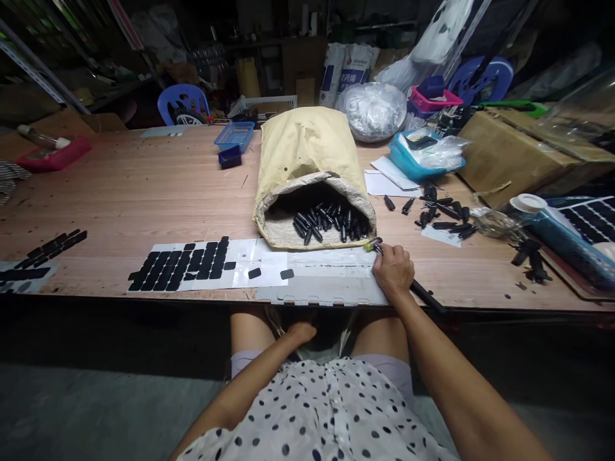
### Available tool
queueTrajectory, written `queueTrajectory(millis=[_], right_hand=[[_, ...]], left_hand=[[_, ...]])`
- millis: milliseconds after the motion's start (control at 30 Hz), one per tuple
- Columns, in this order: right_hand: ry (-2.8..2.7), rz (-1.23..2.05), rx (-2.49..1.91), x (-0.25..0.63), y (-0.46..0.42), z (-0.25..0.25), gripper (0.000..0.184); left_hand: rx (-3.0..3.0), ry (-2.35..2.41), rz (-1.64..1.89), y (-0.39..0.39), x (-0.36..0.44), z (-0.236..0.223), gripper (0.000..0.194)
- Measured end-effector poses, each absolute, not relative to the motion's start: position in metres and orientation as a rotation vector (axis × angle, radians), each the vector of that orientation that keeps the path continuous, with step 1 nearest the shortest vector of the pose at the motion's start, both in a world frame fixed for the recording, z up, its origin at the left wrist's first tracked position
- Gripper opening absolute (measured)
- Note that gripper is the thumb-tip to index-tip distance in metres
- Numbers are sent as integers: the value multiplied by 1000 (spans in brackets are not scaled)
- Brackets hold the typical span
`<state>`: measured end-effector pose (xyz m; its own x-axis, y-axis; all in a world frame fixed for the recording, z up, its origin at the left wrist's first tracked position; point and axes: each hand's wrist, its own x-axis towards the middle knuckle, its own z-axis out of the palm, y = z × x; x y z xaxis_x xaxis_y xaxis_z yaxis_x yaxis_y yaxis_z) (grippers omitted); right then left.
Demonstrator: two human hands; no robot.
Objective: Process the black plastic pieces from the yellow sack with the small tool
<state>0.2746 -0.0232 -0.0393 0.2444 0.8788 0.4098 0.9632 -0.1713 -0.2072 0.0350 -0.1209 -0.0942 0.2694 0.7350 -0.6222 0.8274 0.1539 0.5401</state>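
Observation:
My right hand [394, 270] is closed around a long black-handled tool [427, 296] at the table's front edge. Its far end, a small yellowish and clear tip, pokes out beside the mouth of the sack; I cannot make out its kind. Between my thighs, just under the table edge, is my left hand [303, 331], its fingers hidden in shadow. A tan woven sack [307, 144] lies with its mouth toward me, and several glossy black tapered parts [331, 221] rest inside. In front of it a grey sheet [331, 282] lies along the edge.
Rows of black rounded pads [168, 269] lie on white paper to the left. Loose black parts [446, 214] are scattered on the right near a cardboard box [523, 153]. Behind stand a teal basin [418, 163], a blue basket [234, 136] and a bulging clear bag [373, 112].

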Motion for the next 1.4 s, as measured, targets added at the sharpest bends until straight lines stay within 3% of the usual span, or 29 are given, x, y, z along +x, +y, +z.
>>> queueTrajectory(millis=[133, 233, 367, 467, 633, 833, 967, 1400], right_hand=[[-1686, -236, -2115, 275, -24, -39, 27], [-1688, -230, -2127, 275, -24, -40, 28], [-1694, -282, -2101, 275, -24, -42, 27], [-1696, -305, -2085, 275, -23, -42, 27], [-1696, -286, -2105, 273, -22, -41, 28], [-1685, -236, -2112, 272, -22, -39, 28], [-1671, -257, -2107, 272, -22, -40, 27], [-1587, -84, -1883, 273, -36, -24, 32]], left_hand=[[1679, 1097, -205, -122, 31, -55, 25], [1604, 782, -68, -95, 25, -12, 26], [1729, 1345, 495, -25, 24, 23, 28], [1816, 1846, 665, 21, 29, 22, 19], [1798, 2042, 473, 41, 32, 11, 9], [2032, 1697, 687, 8, 17, 11, 7], [2152, 1418, 561, -21, 14, -1, 11], [2052, 1479, 580, -28, 18, -16, 15]])
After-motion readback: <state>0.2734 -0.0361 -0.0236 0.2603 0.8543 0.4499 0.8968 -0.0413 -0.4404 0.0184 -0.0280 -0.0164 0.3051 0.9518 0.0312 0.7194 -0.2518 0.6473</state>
